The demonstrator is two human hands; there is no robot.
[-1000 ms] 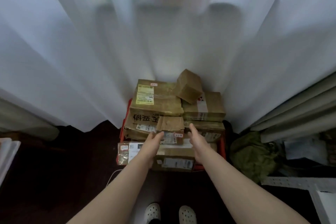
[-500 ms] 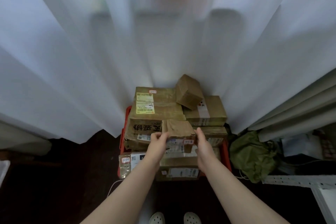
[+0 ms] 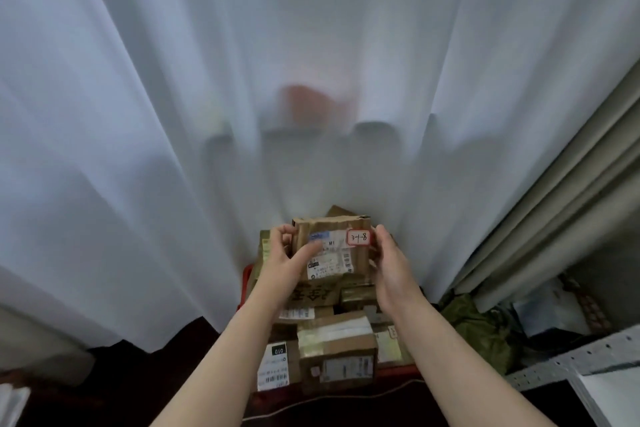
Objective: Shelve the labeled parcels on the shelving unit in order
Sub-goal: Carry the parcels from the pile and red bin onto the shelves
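Note:
A small brown cardboard parcel (image 3: 337, 250) is lifted in front of me, its face turned toward the camera. It carries a shipping label and a red-edged tag reading 3-1-8. My left hand (image 3: 284, 258) grips its left side, thumb across the front. My right hand (image 3: 389, 265) grips its right edge. Beneath them a red crate (image 3: 246, 276) holds several more taped parcels (image 3: 337, 354), stacked unevenly with white labels showing.
White sheer curtains (image 3: 173, 149) hang right behind the crate. Beige drapes (image 3: 561, 201) fall at the right. A green bag (image 3: 474, 326) lies beside the crate. A grey perforated shelf rail (image 3: 575, 362) sits at lower right. The floor is dark.
Both hands took the small parcel off the pile and raised it, tilting its labelled face up toward me. The camera view rose with it.

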